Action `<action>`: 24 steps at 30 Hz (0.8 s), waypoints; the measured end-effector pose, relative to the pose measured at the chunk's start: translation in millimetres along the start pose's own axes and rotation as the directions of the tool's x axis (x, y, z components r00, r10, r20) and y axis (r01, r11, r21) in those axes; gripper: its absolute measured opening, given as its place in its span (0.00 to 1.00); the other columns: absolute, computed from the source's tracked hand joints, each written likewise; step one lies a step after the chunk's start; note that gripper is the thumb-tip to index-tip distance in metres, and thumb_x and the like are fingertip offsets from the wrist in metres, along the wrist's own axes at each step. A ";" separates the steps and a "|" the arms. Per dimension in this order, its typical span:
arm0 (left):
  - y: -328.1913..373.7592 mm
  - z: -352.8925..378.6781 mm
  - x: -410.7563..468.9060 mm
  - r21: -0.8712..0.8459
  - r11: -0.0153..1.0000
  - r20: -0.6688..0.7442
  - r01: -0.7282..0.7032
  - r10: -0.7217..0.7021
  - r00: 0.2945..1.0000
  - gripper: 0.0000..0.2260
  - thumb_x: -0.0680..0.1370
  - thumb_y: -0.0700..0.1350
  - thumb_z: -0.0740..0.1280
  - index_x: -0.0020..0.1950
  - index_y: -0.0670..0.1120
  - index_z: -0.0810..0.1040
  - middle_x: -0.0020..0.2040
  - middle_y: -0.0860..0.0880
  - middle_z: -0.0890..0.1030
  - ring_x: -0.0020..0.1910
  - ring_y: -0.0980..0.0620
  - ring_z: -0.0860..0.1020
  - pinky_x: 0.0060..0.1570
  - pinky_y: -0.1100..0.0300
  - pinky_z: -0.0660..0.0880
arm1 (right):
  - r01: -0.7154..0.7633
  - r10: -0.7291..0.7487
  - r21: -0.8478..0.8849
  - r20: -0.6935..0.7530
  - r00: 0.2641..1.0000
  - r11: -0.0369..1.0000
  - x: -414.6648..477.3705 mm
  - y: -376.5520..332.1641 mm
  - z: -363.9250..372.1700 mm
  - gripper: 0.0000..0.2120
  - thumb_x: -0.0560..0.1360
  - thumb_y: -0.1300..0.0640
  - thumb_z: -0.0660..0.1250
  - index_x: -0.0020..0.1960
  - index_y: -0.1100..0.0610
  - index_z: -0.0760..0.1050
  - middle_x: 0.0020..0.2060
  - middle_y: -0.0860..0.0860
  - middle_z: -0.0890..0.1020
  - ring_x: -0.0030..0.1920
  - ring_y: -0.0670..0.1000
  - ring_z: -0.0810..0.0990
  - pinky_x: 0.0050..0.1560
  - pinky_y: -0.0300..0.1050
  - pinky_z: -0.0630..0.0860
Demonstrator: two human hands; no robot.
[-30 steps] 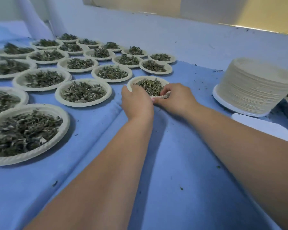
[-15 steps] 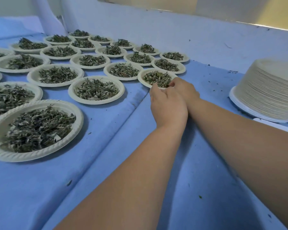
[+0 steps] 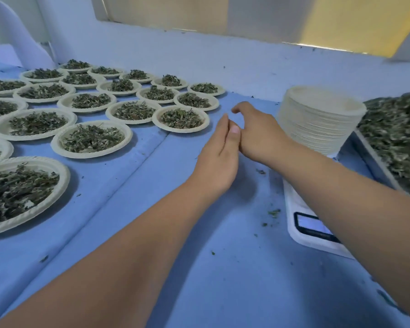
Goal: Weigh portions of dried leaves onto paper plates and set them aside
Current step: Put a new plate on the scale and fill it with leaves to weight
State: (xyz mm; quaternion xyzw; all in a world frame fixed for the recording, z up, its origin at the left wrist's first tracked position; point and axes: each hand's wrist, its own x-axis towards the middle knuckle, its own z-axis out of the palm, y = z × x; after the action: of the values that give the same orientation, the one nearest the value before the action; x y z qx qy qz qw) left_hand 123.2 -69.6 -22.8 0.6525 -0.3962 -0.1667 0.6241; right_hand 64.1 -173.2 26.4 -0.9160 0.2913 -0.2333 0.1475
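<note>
Fingers [image 3: 223, 131] of your left hand [image 3: 219, 159] lie straight and pressed together, holding nothing, tips aimed up-frame. Your right hand [image 3: 258, 138] curls its fingers [image 3: 244, 105] loosely around no object. The two hands touch side by side at centre frame. Nearest filled plate [image 3: 182, 130] sits flat on the blue cloth [image 3: 199, 268] just left of the fingertips and apart from them. Being round, it shows no long axis; its open face is up, with dried leaves [image 3: 181, 118] heaped inside. Rows of filled plates [image 3: 133, 122] occupy the upper left. Stack of empty plates [image 3: 317, 124] stands right of your right hand. Scale [image 3: 303, 240] lies beneath your right forearm.
</note>
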 end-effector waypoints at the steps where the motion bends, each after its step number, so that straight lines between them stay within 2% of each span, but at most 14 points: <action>1: 3.7 7.7 -3.9 0.011 0.999 0.054 -0.034 0.033 0.998 0.20 0.87 0.54 0.54 0.80 0.54 0.65 0.73 0.63 0.68 0.66 0.75 0.63 0.64 0.78 0.56 | -0.001 0.001 0.001 -0.020 1.000 1.000 -11.2 8.8 -11.9 0.20 0.81 0.51 0.60 0.72 0.52 0.67 0.41 0.51 0.78 0.48 0.56 0.77 0.48 0.48 0.72; 3: 13.2 24.2 -8.9 0.034 0.995 0.144 -0.094 0.088 0.986 0.23 0.87 0.54 0.54 0.82 0.50 0.61 0.78 0.60 0.64 0.71 0.73 0.62 0.67 0.77 0.55 | 0.014 -0.014 -0.006 -0.069 0.997 1.000 -33.7 28.8 -32.2 0.19 0.81 0.50 0.60 0.71 0.51 0.68 0.43 0.53 0.80 0.49 0.57 0.79 0.47 0.46 0.70; 5: 24.0 45.3 -14.5 0.055 0.983 0.218 -0.176 0.160 0.963 0.22 0.88 0.53 0.53 0.81 0.49 0.64 0.74 0.65 0.67 0.66 0.79 0.64 0.66 0.79 0.57 | 0.039 -0.043 -0.034 -0.142 0.989 0.999 -57.6 52.1 -51.0 0.20 0.80 0.49 0.62 0.71 0.51 0.69 0.52 0.56 0.82 0.53 0.58 0.79 0.46 0.43 0.66; 6: 29.3 56.3 -16.8 0.071 0.975 0.248 -0.211 0.188 0.950 0.21 0.88 0.52 0.54 0.80 0.49 0.66 0.73 0.65 0.69 0.67 0.77 0.66 0.67 0.78 0.58 | 0.038 -0.046 -0.052 -0.178 0.983 0.998 -70.0 64.5 -60.2 0.20 0.80 0.48 0.62 0.71 0.51 0.70 0.56 0.56 0.82 0.55 0.58 0.79 0.46 0.42 0.64; 7: 34.8 66.4 -17.7 0.100 0.963 0.266 -0.248 0.215 0.940 0.21 0.88 0.52 0.54 0.80 0.48 0.66 0.73 0.62 0.71 0.70 0.71 0.68 0.68 0.76 0.59 | 0.024 -0.038 -0.070 -0.212 0.976 0.997 -82.5 77.8 -69.6 0.20 0.80 0.47 0.63 0.71 0.51 0.70 0.57 0.56 0.82 0.54 0.59 0.80 0.46 0.42 0.64; 8: 40.1 75.6 -16.5 0.143 0.944 0.270 -0.296 0.251 0.930 0.21 0.88 0.51 0.54 0.80 0.47 0.66 0.74 0.59 0.71 0.71 0.65 0.68 0.68 0.77 0.58 | 0.002 -0.023 -0.087 -0.242 0.970 0.996 -94.6 92.3 -78.3 0.20 0.80 0.47 0.64 0.71 0.51 0.70 0.55 0.56 0.83 0.51 0.59 0.80 0.44 0.42 0.65; 10: 51.2 93.1 -6.4 0.261 0.872 0.300 -0.414 0.334 0.894 0.21 0.88 0.48 0.54 0.80 0.43 0.66 0.76 0.54 0.67 0.75 0.58 0.63 0.64 0.83 0.51 | -0.070 0.037 -0.110 -0.278 0.960 0.991 -118.4 125.7 -94.7 0.20 0.80 0.46 0.64 0.71 0.50 0.69 0.43 0.53 0.81 0.39 0.55 0.76 0.36 0.44 0.65; 12: 61.9 107.8 8.7 0.400 0.764 0.382 -0.506 0.363 0.850 0.21 0.88 0.48 0.53 0.80 0.42 0.63 0.83 0.47 0.58 0.81 0.51 0.55 0.71 0.75 0.47 | -0.168 0.121 -0.131 -0.307 0.944 0.977 -141.4 160.2 -108.9 0.20 0.81 0.47 0.63 0.71 0.51 0.68 0.38 0.51 0.77 0.34 0.52 0.72 0.32 0.44 0.63; 14: 72.7 122.3 24.5 0.488 0.664 0.434 -0.566 0.378 0.818 0.21 0.88 0.46 0.52 0.80 0.41 0.62 0.84 0.44 0.54 0.83 0.46 0.51 0.77 0.60 0.49 | -0.280 0.225 -0.166 -0.292 0.930 0.945 -159.7 189.6 -120.3 0.20 0.81 0.46 0.62 0.70 0.53 0.68 0.47 0.57 0.81 0.37 0.56 0.76 0.35 0.47 0.66; 16: 84.2 136.1 40.4 0.555 0.591 0.451 -0.585 0.377 0.809 0.20 0.88 0.44 0.52 0.79 0.38 0.63 0.83 0.41 0.56 0.82 0.44 0.52 0.77 0.56 0.51 | -0.402 0.357 -0.265 -0.204 0.912 0.876 -167.7 208.3 -126.3 0.19 0.82 0.42 0.58 0.64 0.55 0.70 0.54 0.59 0.80 0.43 0.60 0.76 0.39 0.49 0.67; 18: 94.9 149.1 56.7 0.653 0.506 0.481 -0.564 0.298 0.824 0.17 0.87 0.41 0.52 0.74 0.37 0.68 0.78 0.38 0.64 0.78 0.42 0.61 0.72 0.54 0.58 | -0.459 0.422 -0.359 -0.180 0.889 0.813 -170.9 217.6 -126.8 0.20 0.83 0.38 0.52 0.55 0.54 0.70 0.44 0.55 0.79 0.38 0.58 0.72 0.35 0.48 0.64; 20: 101.9 156.7 67.8 0.753 0.404 0.490 -0.519 0.182 0.853 0.13 0.85 0.39 0.54 0.65 0.39 0.74 0.66 0.39 0.74 0.65 0.41 0.72 0.57 0.53 0.68 | -0.448 0.389 -0.402 -0.223 0.894 0.798 -170.8 216.0 -122.9 0.21 0.83 0.39 0.48 0.50 0.53 0.72 0.35 0.50 0.76 0.33 0.53 0.71 0.31 0.45 0.60; 22: 103.2 160.6 73.7 0.820 0.308 0.463 -0.483 0.140 0.875 0.12 0.82 0.37 0.56 0.61 0.42 0.76 0.59 0.42 0.78 0.54 0.43 0.75 0.48 0.53 0.69 | -0.425 0.348 -0.428 -0.250 0.904 0.798 -171.3 213.4 -118.1 0.22 0.84 0.42 0.47 0.45 0.52 0.73 0.31 0.49 0.74 0.30 0.51 0.71 0.32 0.45 0.61; 24: 103.4 161.0 76.1 0.855 0.211 0.452 -0.475 0.147 0.880 0.14 0.80 0.35 0.57 0.62 0.43 0.76 0.55 0.43 0.78 0.51 0.43 0.75 0.45 0.52 0.70 | -0.414 0.338 -0.435 -0.244 0.909 0.799 -171.5 211.4 -116.0 0.22 0.84 0.44 0.48 0.41 0.52 0.73 0.29 0.49 0.74 0.29 0.50 0.71 0.35 0.47 0.62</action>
State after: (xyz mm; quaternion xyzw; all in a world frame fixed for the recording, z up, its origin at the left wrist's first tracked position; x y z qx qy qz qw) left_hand 24.6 -225.1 69.6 0.7673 -0.6208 0.1446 0.0695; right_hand -217.4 -251.8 -19.8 -0.8262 0.5265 -0.1902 -0.0624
